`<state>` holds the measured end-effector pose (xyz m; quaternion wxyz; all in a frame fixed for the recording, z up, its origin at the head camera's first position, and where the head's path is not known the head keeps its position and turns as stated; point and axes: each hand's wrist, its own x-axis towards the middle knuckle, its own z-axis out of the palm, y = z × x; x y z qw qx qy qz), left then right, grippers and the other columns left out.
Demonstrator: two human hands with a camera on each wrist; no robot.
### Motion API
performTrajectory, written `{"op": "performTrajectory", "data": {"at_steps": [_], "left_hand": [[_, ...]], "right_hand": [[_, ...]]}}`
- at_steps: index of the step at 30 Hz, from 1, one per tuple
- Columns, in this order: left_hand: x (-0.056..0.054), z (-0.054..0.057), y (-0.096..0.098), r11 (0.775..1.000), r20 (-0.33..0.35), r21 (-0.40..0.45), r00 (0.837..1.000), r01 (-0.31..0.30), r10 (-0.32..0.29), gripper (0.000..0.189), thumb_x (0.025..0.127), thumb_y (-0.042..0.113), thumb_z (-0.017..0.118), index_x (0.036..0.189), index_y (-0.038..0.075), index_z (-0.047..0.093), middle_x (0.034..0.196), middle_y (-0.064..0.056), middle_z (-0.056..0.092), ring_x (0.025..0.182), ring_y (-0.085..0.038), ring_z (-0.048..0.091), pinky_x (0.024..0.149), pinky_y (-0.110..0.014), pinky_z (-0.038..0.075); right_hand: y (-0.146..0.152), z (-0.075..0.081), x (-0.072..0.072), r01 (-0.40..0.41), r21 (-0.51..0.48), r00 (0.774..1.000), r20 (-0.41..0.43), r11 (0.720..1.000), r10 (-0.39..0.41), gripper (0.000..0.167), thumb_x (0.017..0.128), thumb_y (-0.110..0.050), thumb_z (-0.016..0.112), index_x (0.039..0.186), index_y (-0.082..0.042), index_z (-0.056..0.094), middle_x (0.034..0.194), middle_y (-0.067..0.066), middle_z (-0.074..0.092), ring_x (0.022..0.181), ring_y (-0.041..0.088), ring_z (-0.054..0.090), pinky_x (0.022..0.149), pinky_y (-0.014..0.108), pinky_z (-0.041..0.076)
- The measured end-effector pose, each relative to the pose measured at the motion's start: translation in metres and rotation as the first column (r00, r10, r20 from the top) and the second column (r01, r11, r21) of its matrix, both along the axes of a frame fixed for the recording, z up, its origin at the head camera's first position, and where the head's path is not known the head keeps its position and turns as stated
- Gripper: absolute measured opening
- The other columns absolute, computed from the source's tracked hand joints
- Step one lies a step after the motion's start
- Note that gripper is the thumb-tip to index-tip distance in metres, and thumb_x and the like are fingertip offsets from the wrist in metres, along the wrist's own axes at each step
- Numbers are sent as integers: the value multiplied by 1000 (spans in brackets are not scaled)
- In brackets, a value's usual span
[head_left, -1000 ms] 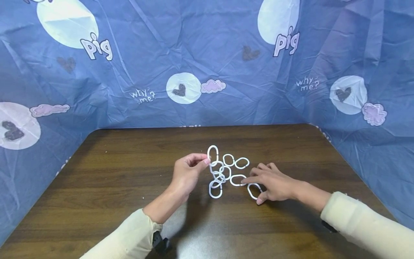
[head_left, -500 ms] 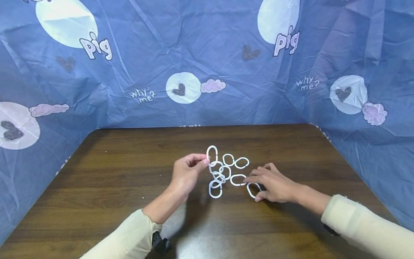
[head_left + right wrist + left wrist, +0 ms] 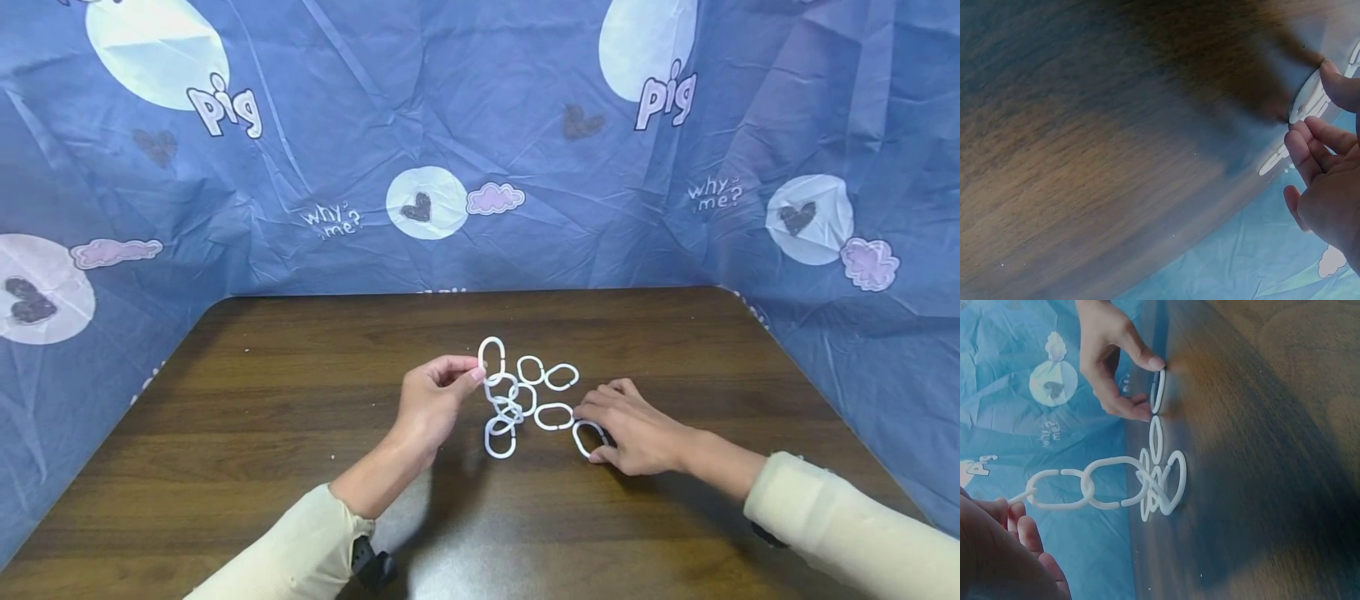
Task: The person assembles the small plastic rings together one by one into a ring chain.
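My left hand (image 3: 435,400) pinches the top white plastic chain link (image 3: 492,339) between thumb and fingertips. From it a short chain of joined links (image 3: 1116,460) hangs down, its lower links bunched at the tabletop. My right hand (image 3: 637,429) is low over the table on the right, thumb at one end and fingertips at the other end of a loose white link (image 3: 576,437), gripping it across its length. In the left wrist view that link (image 3: 1161,387) stands edge-on between thumb and fingers. Part of it is hidden behind the right hand in the head view.
Another loose link (image 3: 551,428) lies between the chain and my right hand. Two more links (image 3: 530,358) lie side by side farther back. The brown wooden table (image 3: 337,333) ends at a blue printed cloth (image 3: 480,258) behind it.
The right hand's fingertips have drawn back from the middle loose link and closed in with the thumb on the nearest right link. The left hand and the chain have barely moved.
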<state>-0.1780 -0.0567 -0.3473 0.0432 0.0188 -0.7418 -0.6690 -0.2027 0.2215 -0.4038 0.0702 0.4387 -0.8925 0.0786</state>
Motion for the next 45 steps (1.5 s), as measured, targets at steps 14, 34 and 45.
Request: {"op": "performTrajectory", "data": {"at_steps": [14, 34, 45], "left_hand": [[0, 0, 1, 1000, 8, -4, 1000, 1, -1, 16, 87, 9, 70, 99, -1, 71, 83, -2, 65, 77, -11, 55, 70, -25, 45], [1, 1, 3, 1000, 13, 2, 1000, 13, -13, 15, 87, 10, 70, 99, 0, 71, 85, -4, 66, 79, -12, 58, 76, -30, 46], [1, 1, 5, 999, 15, 17, 999, 27, -28, 18, 88, 9, 69, 101, -2, 70, 84, -5, 67, 84, -19, 61, 76, -29, 46]], "right_hand": [[3, -1, 0, -64, -17, 995, -78, 998, 63, 41, 67, -27, 78, 101, -5, 68, 88, -2, 56, 88, 16, 49, 91, 46, 32], [-3, 38, -18, 188, -408, 950, 308, 893, -60, 27, 74, -15, 77, 100, -10, 70, 85, -5, 63, 81, 15, 58, 76, 32, 45], [-15, 50, -27, 450, -636, 745, 655, 627, 129, 32, 85, -8, 65, 112, 7, 61, 96, 11, 64, 87, 18, 61, 77, 26, 50]]}}
